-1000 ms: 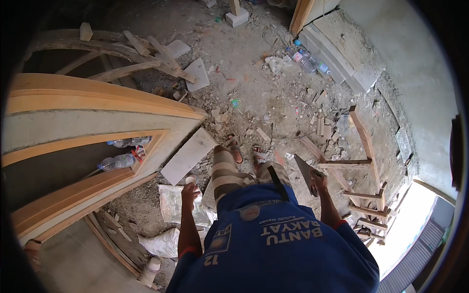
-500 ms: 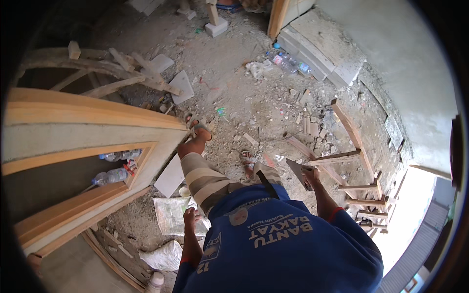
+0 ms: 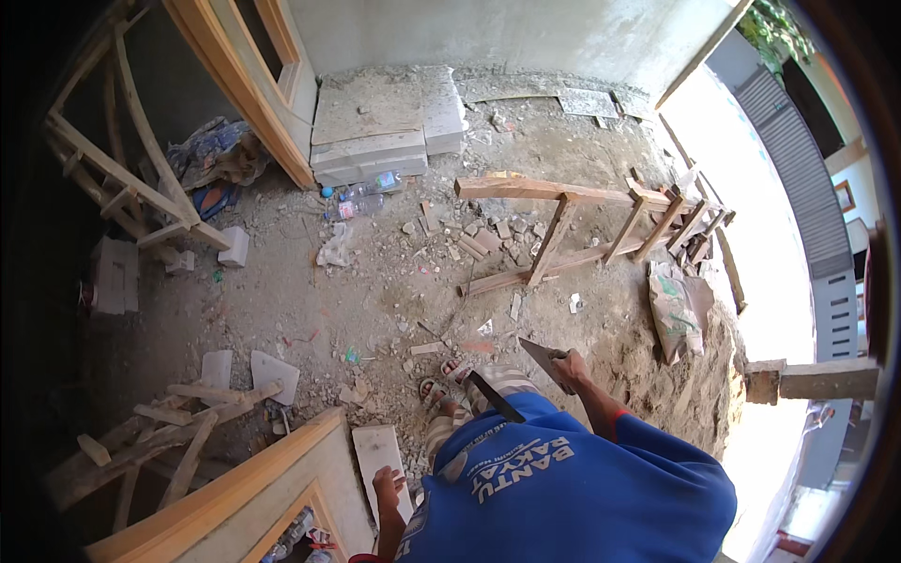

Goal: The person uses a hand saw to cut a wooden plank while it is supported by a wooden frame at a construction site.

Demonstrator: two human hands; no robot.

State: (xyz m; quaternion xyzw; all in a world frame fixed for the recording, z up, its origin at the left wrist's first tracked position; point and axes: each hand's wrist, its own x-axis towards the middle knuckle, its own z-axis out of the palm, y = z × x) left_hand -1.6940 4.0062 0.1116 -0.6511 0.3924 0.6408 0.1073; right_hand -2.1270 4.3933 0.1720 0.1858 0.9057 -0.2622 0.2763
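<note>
Feet (image 3: 456, 372) closer, trowel (image 3: 542, 361) in right hand (image 3: 569, 368)

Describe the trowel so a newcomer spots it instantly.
Find the wooden ladder, right of centre in the picture. Below it, the right hand, beyond the sleeve of the blue shirt, grips the trowel: a flat, dark plate ending in a sharp corner. Unlike the dark strip nearby over the clothes, it is held in a hand.

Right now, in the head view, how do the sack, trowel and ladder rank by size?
1. Ladder
2. Sack
3. Trowel, in the right hand; likely nearer the camera, so true size is unsure.
</note>
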